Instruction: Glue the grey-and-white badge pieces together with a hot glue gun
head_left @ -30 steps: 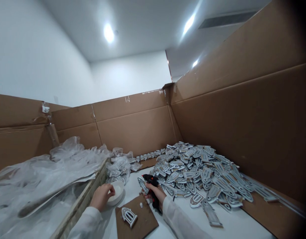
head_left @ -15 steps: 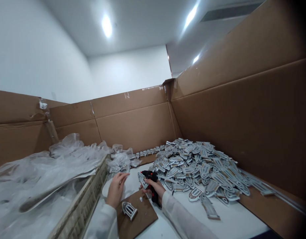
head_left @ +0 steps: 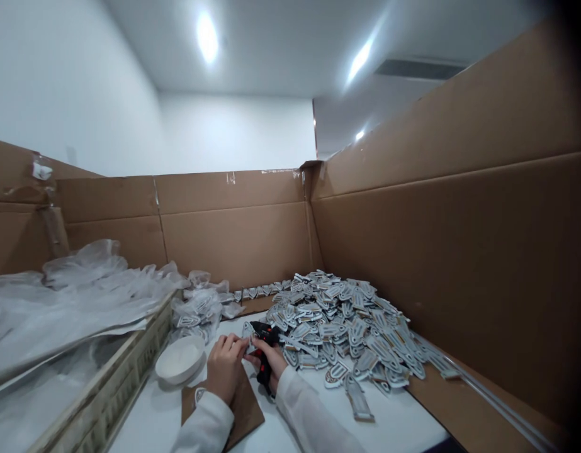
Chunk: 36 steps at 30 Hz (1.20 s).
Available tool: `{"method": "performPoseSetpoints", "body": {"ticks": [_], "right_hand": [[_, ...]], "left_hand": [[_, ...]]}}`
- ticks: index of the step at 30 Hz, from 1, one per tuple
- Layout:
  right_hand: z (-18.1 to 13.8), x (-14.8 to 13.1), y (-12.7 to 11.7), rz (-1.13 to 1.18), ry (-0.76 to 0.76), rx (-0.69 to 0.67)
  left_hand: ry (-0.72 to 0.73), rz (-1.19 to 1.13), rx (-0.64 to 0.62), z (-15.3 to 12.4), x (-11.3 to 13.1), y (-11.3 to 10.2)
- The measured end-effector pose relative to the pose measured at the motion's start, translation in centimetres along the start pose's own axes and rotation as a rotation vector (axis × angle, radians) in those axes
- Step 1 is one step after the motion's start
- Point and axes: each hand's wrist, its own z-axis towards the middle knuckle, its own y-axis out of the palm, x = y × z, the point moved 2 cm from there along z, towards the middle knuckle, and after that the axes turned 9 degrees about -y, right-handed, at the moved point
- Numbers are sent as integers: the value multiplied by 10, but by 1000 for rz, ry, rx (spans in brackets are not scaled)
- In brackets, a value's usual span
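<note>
My right hand [head_left: 272, 363] is closed round a black and red hot glue gun [head_left: 264, 332]. Its fingers also hold up a small white arched, window-shaped piece [head_left: 247, 329] beside the gun's nozzle. My left hand [head_left: 226, 363] meets it from the left, fingertips pinched together close to the piece; anything between them is too small to make out. Beneath the hands lies a brown board [head_left: 247, 409]. Another arched piece [head_left: 199, 395] on it is mostly covered by my left wrist.
A white bowl [head_left: 180, 360] stands left of the board. Farther left is a crate [head_left: 129, 371] with clear plastic bags. To the right rises a large heap of arched pieces [head_left: 337, 327]. Cardboard walls [head_left: 233, 233] enclose the table, and a row of pieces [head_left: 262, 290] lines the back.
My left hand has moved in to the fingers of my right hand and now covers much of the arched piece on the board. The view has shifted, bringing the white bowl into full sight.
</note>
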Motion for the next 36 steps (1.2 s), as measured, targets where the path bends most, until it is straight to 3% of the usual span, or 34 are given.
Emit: {"method": "performPoseSetpoints", "body": {"ticks": [6, 12, 30, 33, 36], "right_hand": [[-2, -2, -1, 8, 7, -21], [-4, 3, -3, -38, 29, -40], [-3, -1, -5, -32, -21, -29], [-2, -2, -6, -74, -30, -34], [-3, -1, -6, -72, 7, -40]], "left_hand": [[64, -283, 47, -5, -6, 6], [80, -325, 145, -7, -10, 2], [154, -394, 1, -14, -11, 15], [107, -501, -45, -14, -9, 17], [-37, -717, -38, -12, -7, 14]]}}
